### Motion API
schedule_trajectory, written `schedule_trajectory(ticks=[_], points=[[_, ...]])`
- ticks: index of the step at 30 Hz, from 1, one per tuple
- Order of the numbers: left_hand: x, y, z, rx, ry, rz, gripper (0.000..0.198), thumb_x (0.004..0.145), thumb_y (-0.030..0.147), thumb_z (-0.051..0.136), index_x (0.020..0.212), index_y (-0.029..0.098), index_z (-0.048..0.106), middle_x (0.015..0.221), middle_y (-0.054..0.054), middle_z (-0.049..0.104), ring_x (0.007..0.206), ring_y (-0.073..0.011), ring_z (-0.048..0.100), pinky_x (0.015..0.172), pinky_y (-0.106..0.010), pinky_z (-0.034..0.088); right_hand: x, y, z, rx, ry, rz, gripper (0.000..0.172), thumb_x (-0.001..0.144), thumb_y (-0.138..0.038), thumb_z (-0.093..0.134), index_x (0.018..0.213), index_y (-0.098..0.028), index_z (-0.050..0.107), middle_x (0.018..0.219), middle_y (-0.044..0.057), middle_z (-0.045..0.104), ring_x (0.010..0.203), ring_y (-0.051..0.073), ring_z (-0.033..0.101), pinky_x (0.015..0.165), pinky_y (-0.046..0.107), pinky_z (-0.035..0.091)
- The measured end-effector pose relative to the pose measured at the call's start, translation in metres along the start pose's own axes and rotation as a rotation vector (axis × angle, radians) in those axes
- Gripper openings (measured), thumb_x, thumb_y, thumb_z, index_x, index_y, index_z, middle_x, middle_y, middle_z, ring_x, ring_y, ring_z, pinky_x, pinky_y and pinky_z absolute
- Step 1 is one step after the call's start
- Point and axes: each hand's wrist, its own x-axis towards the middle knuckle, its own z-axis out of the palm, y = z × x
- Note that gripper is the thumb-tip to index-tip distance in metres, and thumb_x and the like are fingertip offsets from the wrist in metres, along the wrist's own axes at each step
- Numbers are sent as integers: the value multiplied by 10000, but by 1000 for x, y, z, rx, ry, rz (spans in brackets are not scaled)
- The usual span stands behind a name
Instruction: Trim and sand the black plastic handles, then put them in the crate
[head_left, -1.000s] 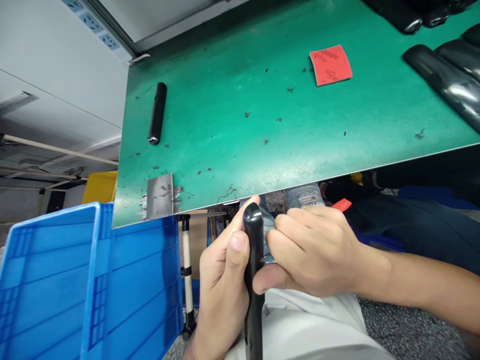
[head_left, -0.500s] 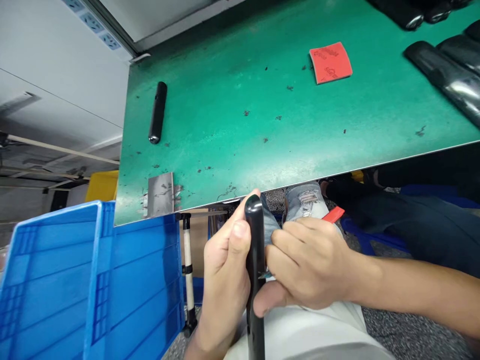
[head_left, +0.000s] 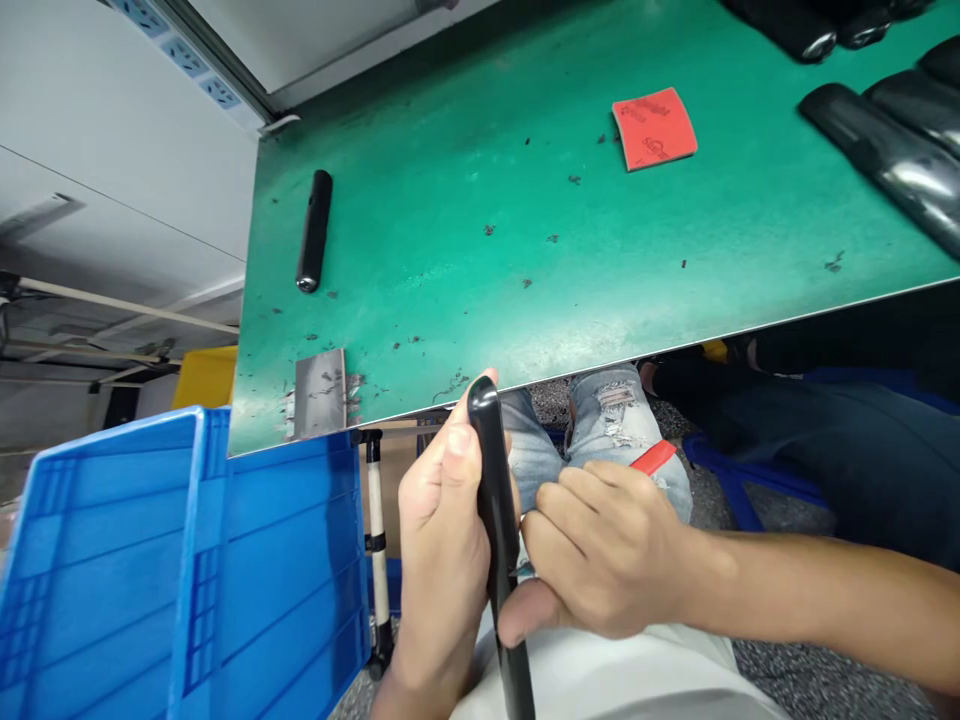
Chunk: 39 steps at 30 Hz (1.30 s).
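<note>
My left hand (head_left: 442,540) is wrapped around a long, glossy black plastic handle (head_left: 496,480), its thumb laid along the side. The rounded end of the handle points up and away, near the table edge. My right hand (head_left: 604,550) is closed around a red-handled knife (head_left: 654,458); the red end sticks out behind the knuckles. A small bit of its blade (head_left: 523,571) shows against the handle's right side. My right thumb presses on the handle's surface below that spot. Most of the knife is hidden in my fist.
The green table (head_left: 420,220) carries another black handle (head_left: 314,230), a grey abrasive-looking pad (head_left: 320,393), a red pad (head_left: 655,130) and black shavings. Several black plastic parts (head_left: 885,160) lie at right. A blue crate (head_left: 277,570) stands at left; another person's leg (head_left: 810,460) is at right.
The black handle has tilted, its far end shifting left. Both hands have moved slightly left, and my right hand with the knife is a little lower, nearer my body.
</note>
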Motion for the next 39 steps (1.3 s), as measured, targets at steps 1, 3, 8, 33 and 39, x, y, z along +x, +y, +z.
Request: schedule_trajectory(ticks=[1,3,8,33,39], points=[[0,1,0,3,-14,-4,571,994,598,625,1460,270,657,747,30,468,530,-59,322,435,-179,297,-1,-1,0,4,2,2,654,1091,-615,282,576,-245,443,521,-15,381,547,180,296,548,369,172],[2,2,0,23,-33,2,581,999,610,608,1478,282,641,758,29,463,531,-57,321,436,-183,301,-2,-2,1,14,-4,2,656,1095,-606,272,577,-245,449,518,-15,381,546,181,304,548,368,180],[8,0,-1,11,-59,13,556,1016,601,585,1477,295,639,744,40,422,517,-49,313,433,-179,300,-6,-4,0,37,-31,-4,644,1083,-631,306,588,-245,453,527,-20,384,545,177,312,551,364,185],[28,12,8,-232,-2,76,353,1053,483,571,1275,262,733,721,53,358,444,-42,276,358,-167,268,-30,-30,12,149,3,19,783,969,-856,229,515,-243,408,497,-25,343,536,154,258,582,374,124],[36,21,10,-139,112,159,381,1098,463,469,1266,237,726,707,48,365,447,-53,267,364,-208,220,-30,-24,12,127,-29,-5,728,987,-813,322,548,-242,434,521,-28,368,548,157,310,576,363,168]])
